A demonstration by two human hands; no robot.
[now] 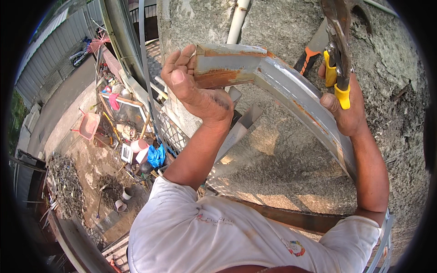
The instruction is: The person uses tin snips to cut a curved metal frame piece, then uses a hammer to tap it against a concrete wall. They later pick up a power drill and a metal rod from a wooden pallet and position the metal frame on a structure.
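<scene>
A bent grey metal channel (pixel 291 91) with rust patches and a kink spans between my hands over a rough concrete surface. My left hand (pixel 195 88) is curled at its far left end, the fingertips against the edge. My right hand (pixel 350 109) is closed around the yellow-handled tin snips (pixel 337 41), whose dark, rusty jaws point away from me. The right thumb presses on the channel's flange, and most of that hand's fingers are hidden behind the snips. The channel's near end passes under my right forearm.
A tool with an orange-and-black handle (pixel 310 57) lies on the concrete (pixel 282 150) beside the snips. A white pipe (pixel 237 22) runs behind the channel. Far below on the left are a wheelbarrow (pixel 89 126), a blue plastic bag (pixel 156 155), buckets and rubble (pixel 66 182).
</scene>
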